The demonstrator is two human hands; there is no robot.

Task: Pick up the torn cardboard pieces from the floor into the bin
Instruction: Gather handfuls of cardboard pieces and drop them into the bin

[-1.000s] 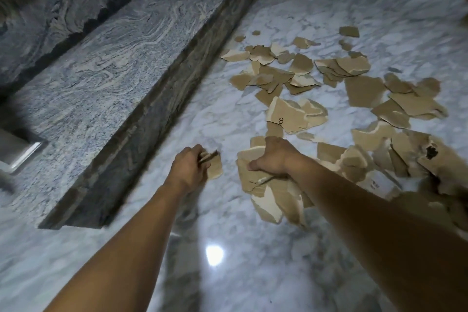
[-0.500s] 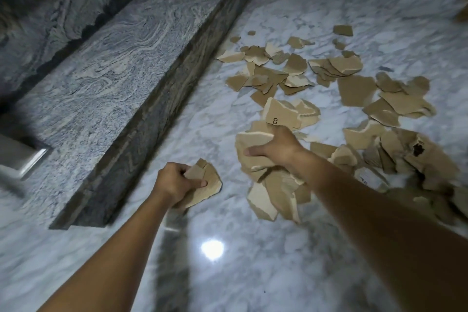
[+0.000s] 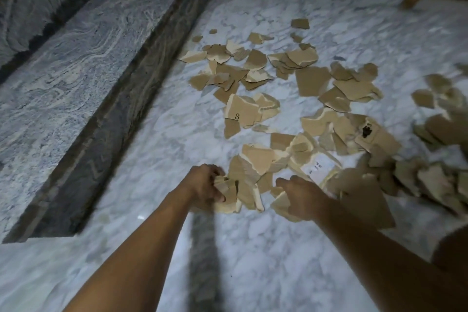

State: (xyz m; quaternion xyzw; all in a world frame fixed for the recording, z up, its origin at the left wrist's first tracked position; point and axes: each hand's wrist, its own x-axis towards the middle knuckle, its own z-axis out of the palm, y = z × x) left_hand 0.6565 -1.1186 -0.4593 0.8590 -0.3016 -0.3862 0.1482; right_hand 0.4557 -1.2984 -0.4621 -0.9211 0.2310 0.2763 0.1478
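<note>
Running along the left is a grey granite step [image 3: 83, 78]. Just right of it, low over the marble floor [image 3: 253, 256], the left hand [image 3: 203, 186] grips a small stack of cardboard scraps [image 3: 229, 197], fingers curled round them. The right hand [image 3: 302, 197] clutches another pale scrap [image 3: 279, 204]. Beyond both, spreading rightward, torn cardboard pieces [image 3: 311, 81] litter the floor.
</note>
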